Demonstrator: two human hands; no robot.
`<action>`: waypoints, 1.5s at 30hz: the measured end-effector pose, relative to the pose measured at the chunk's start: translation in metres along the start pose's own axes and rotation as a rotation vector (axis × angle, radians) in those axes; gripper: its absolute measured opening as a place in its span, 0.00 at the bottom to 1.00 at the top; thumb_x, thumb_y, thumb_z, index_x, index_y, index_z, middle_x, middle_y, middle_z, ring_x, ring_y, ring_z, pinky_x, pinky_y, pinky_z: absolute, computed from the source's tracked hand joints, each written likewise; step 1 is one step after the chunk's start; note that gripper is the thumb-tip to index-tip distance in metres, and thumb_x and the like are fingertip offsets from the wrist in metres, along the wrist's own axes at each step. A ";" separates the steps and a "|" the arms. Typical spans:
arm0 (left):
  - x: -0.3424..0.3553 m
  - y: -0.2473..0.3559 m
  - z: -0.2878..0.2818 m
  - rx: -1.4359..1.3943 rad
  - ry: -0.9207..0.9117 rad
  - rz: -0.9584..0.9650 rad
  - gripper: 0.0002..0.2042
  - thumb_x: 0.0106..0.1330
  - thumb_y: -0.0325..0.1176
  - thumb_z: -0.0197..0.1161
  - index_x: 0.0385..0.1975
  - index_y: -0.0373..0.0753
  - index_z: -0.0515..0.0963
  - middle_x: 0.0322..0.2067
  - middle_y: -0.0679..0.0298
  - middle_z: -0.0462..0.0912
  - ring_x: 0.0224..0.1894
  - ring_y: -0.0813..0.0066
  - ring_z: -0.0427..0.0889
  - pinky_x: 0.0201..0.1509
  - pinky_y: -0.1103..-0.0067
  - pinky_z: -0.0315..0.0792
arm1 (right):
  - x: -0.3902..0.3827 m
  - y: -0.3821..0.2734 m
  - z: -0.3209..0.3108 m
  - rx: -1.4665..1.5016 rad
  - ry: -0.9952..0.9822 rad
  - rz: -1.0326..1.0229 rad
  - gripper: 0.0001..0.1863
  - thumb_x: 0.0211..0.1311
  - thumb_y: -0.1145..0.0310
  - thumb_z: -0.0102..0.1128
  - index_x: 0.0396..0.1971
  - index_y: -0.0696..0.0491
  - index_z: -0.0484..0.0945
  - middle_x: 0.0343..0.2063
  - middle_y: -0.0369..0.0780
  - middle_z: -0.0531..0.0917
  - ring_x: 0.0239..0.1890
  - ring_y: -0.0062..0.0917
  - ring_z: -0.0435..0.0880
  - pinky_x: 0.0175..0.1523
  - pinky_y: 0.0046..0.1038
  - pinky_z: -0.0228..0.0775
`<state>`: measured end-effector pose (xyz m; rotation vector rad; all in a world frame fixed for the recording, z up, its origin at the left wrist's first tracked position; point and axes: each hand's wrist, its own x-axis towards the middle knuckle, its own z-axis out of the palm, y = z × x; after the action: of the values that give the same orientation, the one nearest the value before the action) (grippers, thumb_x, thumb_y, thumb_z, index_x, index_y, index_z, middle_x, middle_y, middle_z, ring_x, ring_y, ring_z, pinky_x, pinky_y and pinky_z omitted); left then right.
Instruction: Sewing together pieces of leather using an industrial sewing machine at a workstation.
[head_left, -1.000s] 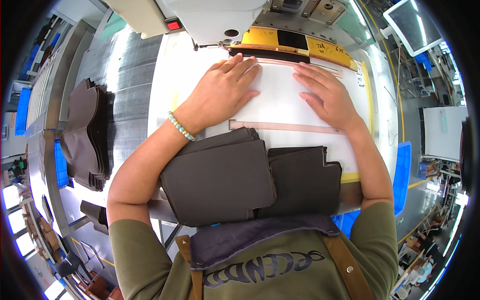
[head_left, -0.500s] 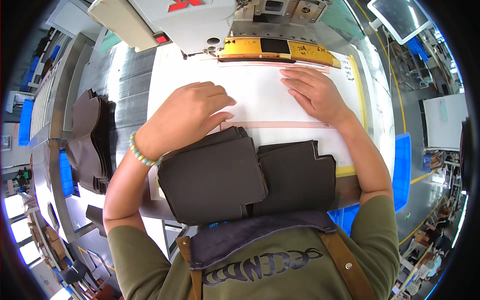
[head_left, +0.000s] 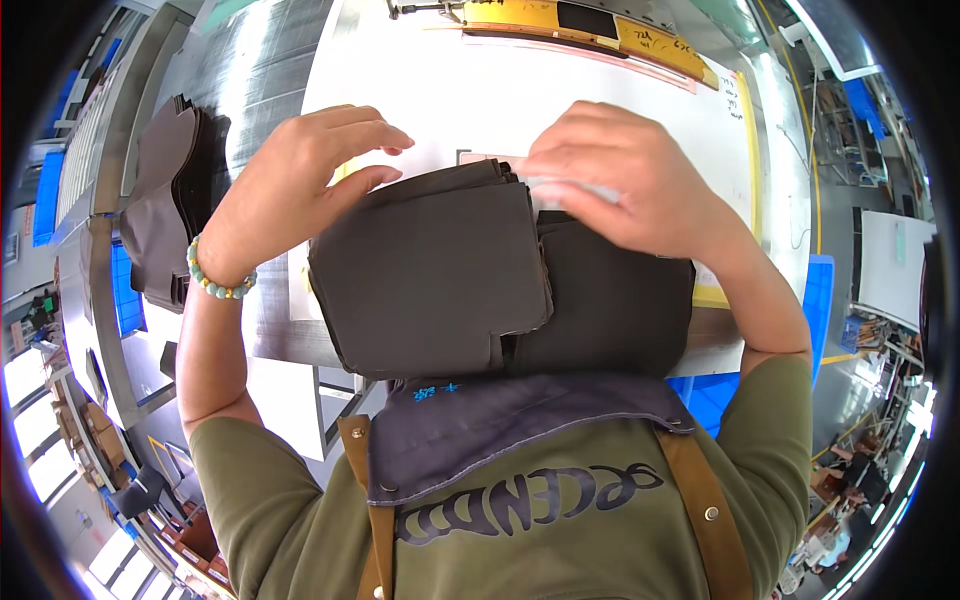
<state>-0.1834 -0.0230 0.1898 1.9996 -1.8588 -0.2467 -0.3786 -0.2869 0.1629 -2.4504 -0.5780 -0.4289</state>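
Hands [head_left: 310,165] [head_left: 640,180] half-curled, pointing inward, near dark sheet stacks [head_left: 430,270].

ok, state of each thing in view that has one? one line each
Left grip: open, thumb apart from fingers; contact with the stack unclear.
Right grip: motion-blurred; whether it holds anything unclear.
Left dark stack: piled, lying, edges uneven.
Right dark stack: piled, partly hidden.
Far-left dark stack: piled, edges out of line.
Beaded bracelet: worn on the left wrist.
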 end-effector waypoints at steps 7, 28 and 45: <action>-0.007 0.008 0.006 -0.026 -0.001 -0.042 0.13 0.65 0.27 0.73 0.48 0.35 0.84 0.43 0.55 0.88 0.45 0.53 0.87 0.50 0.67 0.79 | 0.011 -0.021 0.024 0.012 -0.103 0.224 0.08 0.61 0.68 0.71 0.35 0.55 0.84 0.36 0.39 0.83 0.40 0.36 0.85 0.44 0.37 0.78; 0.033 -0.030 0.035 0.140 0.315 0.008 0.10 0.69 0.30 0.69 0.45 0.32 0.86 0.41 0.53 0.89 0.45 0.53 0.87 0.51 0.66 0.82 | -0.042 0.121 -0.034 0.347 0.219 0.939 0.06 0.73 0.68 0.67 0.44 0.52 0.85 0.34 0.27 0.87 0.35 0.09 0.81 0.39 0.17 0.72; 0.075 -0.039 0.089 0.281 0.192 0.046 0.27 0.74 0.43 0.66 0.63 0.27 0.77 0.71 0.48 0.74 0.74 0.53 0.71 0.74 0.64 0.69 | -0.020 0.133 -0.015 0.414 0.431 0.917 0.04 0.71 0.70 0.69 0.39 0.55 0.87 0.30 0.31 0.89 0.28 0.10 0.81 0.31 0.17 0.69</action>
<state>-0.1753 -0.1107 0.1044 2.0703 -1.8969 0.2254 -0.3331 -0.4001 0.1044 -1.8731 0.5769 -0.3722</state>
